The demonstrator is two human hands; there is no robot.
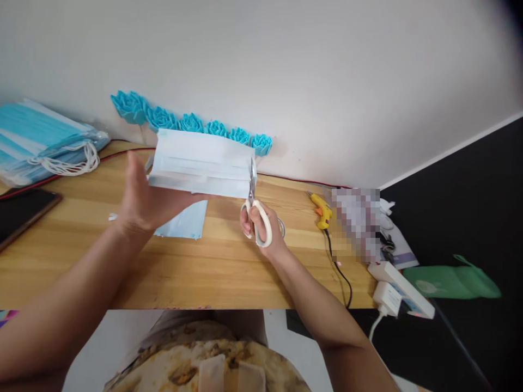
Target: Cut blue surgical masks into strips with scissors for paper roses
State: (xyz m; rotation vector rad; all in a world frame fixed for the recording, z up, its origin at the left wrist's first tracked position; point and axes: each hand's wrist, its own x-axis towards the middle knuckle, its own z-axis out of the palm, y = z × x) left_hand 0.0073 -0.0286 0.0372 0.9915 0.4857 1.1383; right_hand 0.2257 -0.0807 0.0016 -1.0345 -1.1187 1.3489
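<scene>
A pale blue face mask is held up above the table, its inner side toward me and no ear loops visible on it. My left hand supports it from below and behind, thumb raised at its left end; most of the fingers are hidden. White-handled scissors are in my right hand, thumb and fingers through the loops. Their blades lie along the mask's right edge, nearly upright. Beneath my left hand, another light blue sheet rests on the wood.
Several blue paper-like flowers line the wall. Packed masks with white loops lie left, near a phone. A yellow glue gun, a power strip and a green pouch are right. A wooden table spans the front.
</scene>
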